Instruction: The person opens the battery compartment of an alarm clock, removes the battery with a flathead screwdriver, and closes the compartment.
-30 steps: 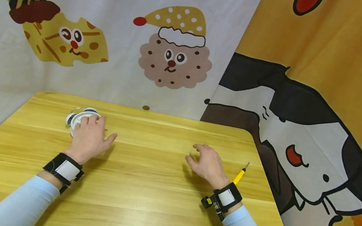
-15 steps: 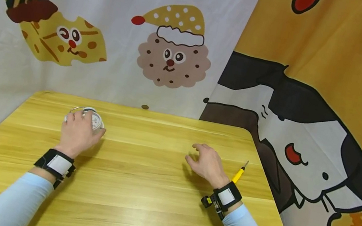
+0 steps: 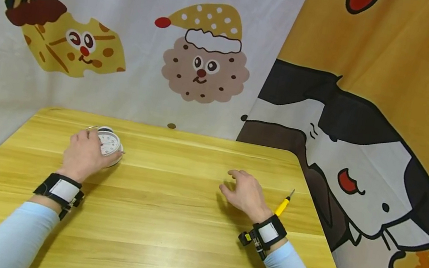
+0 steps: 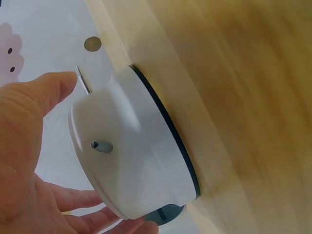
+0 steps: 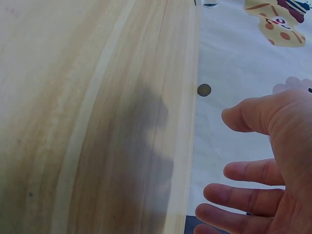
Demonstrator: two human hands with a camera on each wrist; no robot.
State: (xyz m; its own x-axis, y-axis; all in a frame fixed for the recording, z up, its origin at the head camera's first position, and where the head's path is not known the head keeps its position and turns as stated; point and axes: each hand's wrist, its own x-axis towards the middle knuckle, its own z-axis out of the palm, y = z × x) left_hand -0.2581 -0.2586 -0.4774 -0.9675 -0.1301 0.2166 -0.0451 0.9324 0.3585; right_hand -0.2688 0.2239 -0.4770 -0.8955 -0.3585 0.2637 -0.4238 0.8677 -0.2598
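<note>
A white twin-bell alarm clock [image 3: 110, 143] lies on its back at the table's far left, dial facing up. My left hand [image 3: 83, 156] reaches around it, fingers along its left side and thumb near its right lower edge. In the left wrist view, the clock's white side [image 4: 131, 146] shows a short metal stub and a thin metal pin. A gap shows between thumb and casing; the fingertips lie by the lower edge, partly hidden behind it. My right hand [image 3: 247, 195] hovers over the right side of the table, fingers loosely bent and holding nothing.
A yellow-handled screwdriver [image 3: 282, 207] lies beside my right wrist, its handle partly hidden by the wrist strap. The wooden table [image 3: 164, 225] ends at a cartoon-printed cloth [image 3: 95, 98] behind, with more cloth along the right.
My left hand has shifted left across the clock, uncovering its dial; its thumb has come closer to the clock's right edge. The right hand has stayed in place.
</note>
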